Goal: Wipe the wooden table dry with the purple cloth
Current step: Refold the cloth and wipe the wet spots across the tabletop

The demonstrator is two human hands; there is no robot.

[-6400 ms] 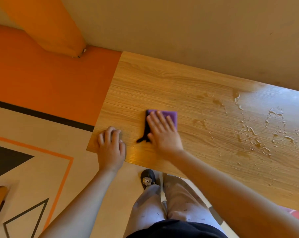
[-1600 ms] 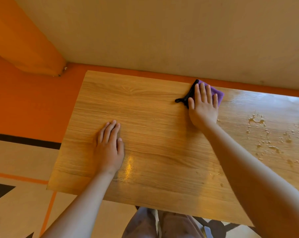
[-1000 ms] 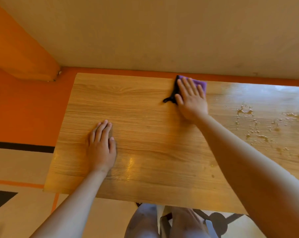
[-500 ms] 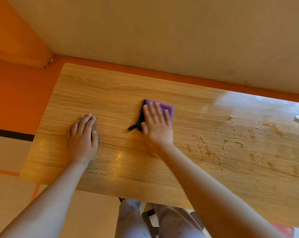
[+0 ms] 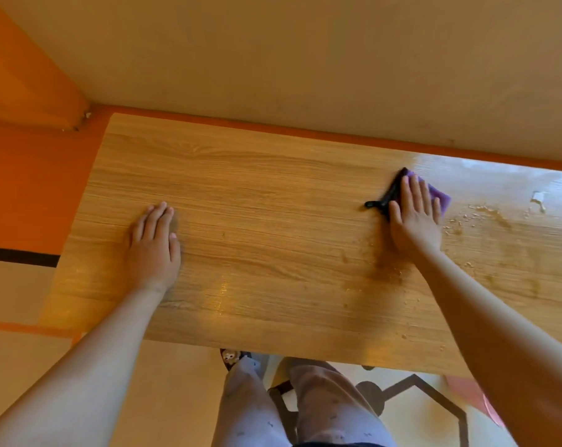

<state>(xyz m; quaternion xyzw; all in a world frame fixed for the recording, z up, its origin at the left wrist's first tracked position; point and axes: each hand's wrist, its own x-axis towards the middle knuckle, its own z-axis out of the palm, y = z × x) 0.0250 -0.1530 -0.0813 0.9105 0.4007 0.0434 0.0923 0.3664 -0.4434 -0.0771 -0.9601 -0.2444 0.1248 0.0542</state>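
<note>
The wooden table [image 5: 273,221] fills the middle of the head view. My right hand [image 5: 413,216] presses flat on the folded purple cloth [image 5: 441,196] near the table's far right, and a black strap [image 5: 383,200] sticks out from the cloth's left side. Most of the cloth is hidden under my palm. Water drops and streaks [image 5: 486,217] lie on the wood right of the cloth and in front of my wrist. My left hand [image 5: 154,243] rests flat on the table's left part, fingers together, holding nothing.
A beige wall [image 5: 305,59] runs right behind the table's far edge. An orange wall and pillar [image 5: 25,85] stand to the left. A small white scrap [image 5: 537,198] lies on the wet wood at far right. My legs [image 5: 289,404] are below the near edge.
My right hand has slid the purple cloth from the table's middle toward the far right, into the wet area. My left hand stays planted on the left part.
</note>
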